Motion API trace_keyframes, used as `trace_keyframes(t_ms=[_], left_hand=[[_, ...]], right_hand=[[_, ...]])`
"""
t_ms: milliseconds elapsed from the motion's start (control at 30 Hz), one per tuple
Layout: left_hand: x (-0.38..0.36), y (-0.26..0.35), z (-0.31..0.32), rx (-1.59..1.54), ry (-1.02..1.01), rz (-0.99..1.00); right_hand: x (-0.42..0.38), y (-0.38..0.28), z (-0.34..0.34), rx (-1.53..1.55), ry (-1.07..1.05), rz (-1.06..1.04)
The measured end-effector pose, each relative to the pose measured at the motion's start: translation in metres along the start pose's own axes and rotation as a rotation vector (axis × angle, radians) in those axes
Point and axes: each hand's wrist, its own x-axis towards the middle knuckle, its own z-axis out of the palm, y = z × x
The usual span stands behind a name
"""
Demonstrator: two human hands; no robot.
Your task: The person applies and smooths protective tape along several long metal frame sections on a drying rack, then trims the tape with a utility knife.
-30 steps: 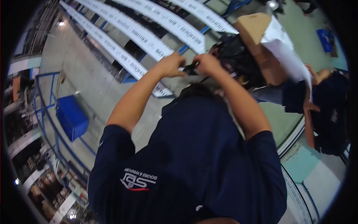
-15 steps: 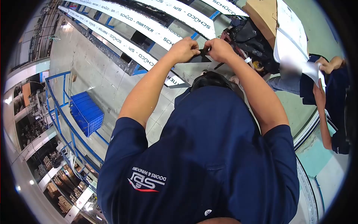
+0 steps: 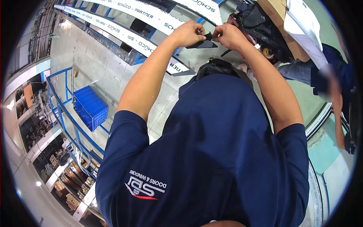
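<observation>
My left hand is closed, thumb and fingers pinching a small black piece whose kind I cannot make out. Just right of it, my right hand has its fingertips pressed together near the piece's edge; whatever they grip is too small to name. Both hands are above the dark, angled end of a long profile covered with white printed film. In front of my body, a neighbouring film-covered profile ends in a similar slanted cut.
More filmed profiles lie on a blue rack at the top. At right, a black bag-like heap sits beside a cardboard box. A co-worker stands there near white sheets. A blue crate stands left behind blue railing.
The view has shifted, and both hands appear higher. A slight gap now shows between my right fingertips and the dark profile end. The co-worker's arms and the white sheets have moved.
</observation>
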Motion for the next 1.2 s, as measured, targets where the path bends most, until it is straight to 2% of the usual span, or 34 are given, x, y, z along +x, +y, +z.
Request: trace_keyframes(t_ms=[200,267,333,733,767,800,833,900,933,967,1033,1167,1200], left_hand=[[0.000,0.017,0.001,-0.044,-0.047,-0.063],[0.004,0.013,0.008,-0.032,0.034,-0.053],[0.006,0.007,0.011,-0.086,0.019,-0.075],[0.010,-0.005,0.009,-0.236,0.032,-0.089],[0.008,-0.001,0.005,-0.167,-0.024,-0.100],[0.009,-0.004,0.006,-0.109,-0.061,-0.083],[0.007,-0.003,0.009,-0.016,-0.012,-0.022],[0.008,-0.004,0.015,-0.116,0.053,-0.069],[0.008,-0.006,0.013,-0.046,0.013,-0.102],[0.005,-0.002,0.009,-0.173,0.020,-0.092],[0.005,0.002,0.003,-0.228,0.006,-0.131],[0.015,-0.010,0.008,-0.117,0.004,0.018],[0.023,-0.026,0.021,-0.099,0.023,0.094]], right_hand=[[0.004,0.005,0.008,0.086,0.011,0.046],[0.006,0.002,0.010,0.091,0.019,0.053],[0.005,0.000,0.012,0.049,0.096,-0.047],[0.008,0.005,0.018,0.043,0.014,-0.009],[0.005,0.000,0.022,-0.069,0.053,-0.040],[0.010,0.008,0.029,-0.007,-0.015,0.002],[0.005,0.005,0.025,-0.017,-0.070,0.001],[-0.001,-0.002,0.021,-0.185,0.013,0.034],[-0.004,-0.008,0.017,-0.148,0.019,0.057],[-0.006,-0.018,0.003,-0.079,-0.063,0.068],[-0.008,-0.024,0.001,-0.033,-0.040,0.054],[0.006,-0.004,0.011,-0.203,-0.013,-0.044],[0.003,-0.005,0.014,-0.149,0.032,-0.023]])
